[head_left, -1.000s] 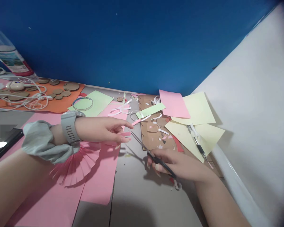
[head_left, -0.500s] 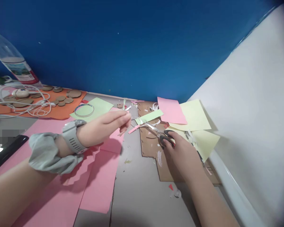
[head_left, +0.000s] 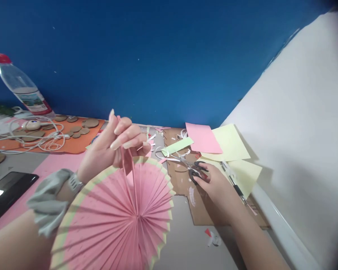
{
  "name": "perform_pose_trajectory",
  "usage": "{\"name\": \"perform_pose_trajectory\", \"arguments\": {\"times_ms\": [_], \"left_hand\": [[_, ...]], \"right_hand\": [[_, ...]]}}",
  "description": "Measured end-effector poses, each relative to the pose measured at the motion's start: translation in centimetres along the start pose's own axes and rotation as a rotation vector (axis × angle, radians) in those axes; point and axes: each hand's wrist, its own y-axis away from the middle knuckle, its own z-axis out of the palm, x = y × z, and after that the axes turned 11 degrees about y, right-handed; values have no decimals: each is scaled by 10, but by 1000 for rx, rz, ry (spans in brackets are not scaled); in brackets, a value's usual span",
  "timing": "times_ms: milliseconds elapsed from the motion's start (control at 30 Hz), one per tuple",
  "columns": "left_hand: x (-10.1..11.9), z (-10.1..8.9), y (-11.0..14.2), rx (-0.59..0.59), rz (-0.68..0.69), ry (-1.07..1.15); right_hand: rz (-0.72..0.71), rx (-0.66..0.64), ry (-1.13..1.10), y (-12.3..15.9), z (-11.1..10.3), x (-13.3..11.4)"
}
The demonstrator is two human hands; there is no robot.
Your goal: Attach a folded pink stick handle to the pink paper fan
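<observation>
My left hand [head_left: 115, 144] is raised above the table with its fingers pinched on the top edge of a round pleated pink paper fan [head_left: 115, 213] with a pale green rim, which hangs in front of my forearm. That wrist wears a grey watch and a grey scrunchie. My right hand [head_left: 214, 183] rests on the brown cardboard [head_left: 202, 210] with its fingers closed on the black handles of a pair of scissors [head_left: 190, 167], whose blades point left over paper scraps.
Pink, yellow and green paper sheets [head_left: 228, 144] lie by the white wall at right. A pen [head_left: 233, 183] lies on the yellow sheet. A plastic bottle [head_left: 22, 90], white cable [head_left: 30, 137] and cardboard discs on orange paper sit far left. A black phone [head_left: 8, 189] lies at left.
My left hand has lifted the pleated pink fan up from the table so it opens into a full circle. My right hand has stayed on the scissors on the cardboard.
</observation>
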Motion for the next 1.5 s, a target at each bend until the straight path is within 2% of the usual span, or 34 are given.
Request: {"name": "perform_pose_trajectory", "arguments": {"times_ms": [100, 200, 300, 500, 600, 633, 700, 767, 867, 1000, 1167, 1333, 1500], "left_hand": [[-7, -26, -13, 59, -4, 45], [-12, -44, -20, 71, -45, 70], [-17, -49, -21, 51, -79, 78], [-25, -52, -20, 90, -55, 47], [-36, -59, -20, 77, -30, 48], [-42, -61, -19, 76, -27, 50], [-56, -65, -16, 88, -36, 63], [-71, -69, -12, 92, -102, 55], [-90, -75, -7, 128, -153, 64], [-102, -81, -5, 216, -156, 56], [-113, -83, -4, 202, -171, 34], [-122, -89, -6, 217, -135, 13], [-122, -87, -4, 235, -156, -3]], "right_hand": [[45, 31, -60, 0, 4, -1], [45, 94, 56, 3, 4, -3], [47, 135, 159, 5, 3, -2], [23, 146, 150, 4, -1, -3], [-143, 216, 65, 12, -5, -16], [-235, 197, 9, 16, -6, -22], [-437, 87, -104, 26, -4, -33], [-606, -28, -179, 36, 0, -43], [-701, -153, -128, 44, 8, -52], [-668, -242, -21, 44, 16, -57], [-581, -292, -47, 47, 17, -65], [-509, -295, -67, 53, 21, -68], [-506, -292, -87, 53, 21, -69]]}}
